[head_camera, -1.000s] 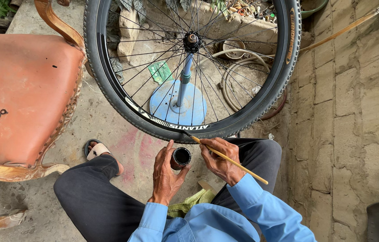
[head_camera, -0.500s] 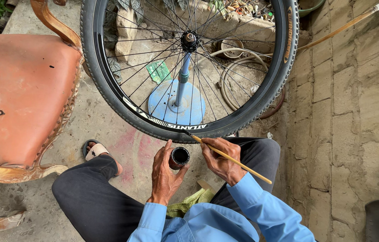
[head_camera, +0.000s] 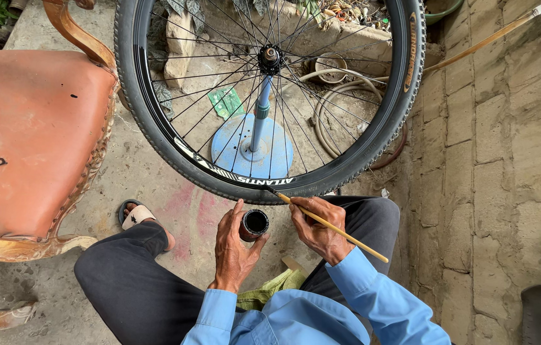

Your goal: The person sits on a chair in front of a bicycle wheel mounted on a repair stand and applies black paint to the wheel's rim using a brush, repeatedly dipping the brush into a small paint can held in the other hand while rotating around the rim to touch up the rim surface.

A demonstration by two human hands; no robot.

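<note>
Concrete yard floor (head_camera: 155,191). Left hand (head_camera: 235,246) clasps small pot (head_camera: 254,225), light, spillable. Right hand (head_camera: 321,229) pinches thin brush (head_camera: 328,222), light, mid-shaft, tip at tyre (head_camera: 245,182).

The left hand (head_camera: 232,246) cups a small dark pot (head_camera: 254,224), fingers wrapped round its side, mouth facing up. Just beside it the right hand (head_camera: 320,229) pinches a thin brush (head_camera: 328,222) near its front end; the tip touches the tyre (head_camera: 264,182) right above the grip, the yellow handle trailing back over the sleeve. Beyond the tyre stands a blue stand (head_camera: 252,153). A chair (head_camera: 27,128) sits well off past the left hand.
</note>
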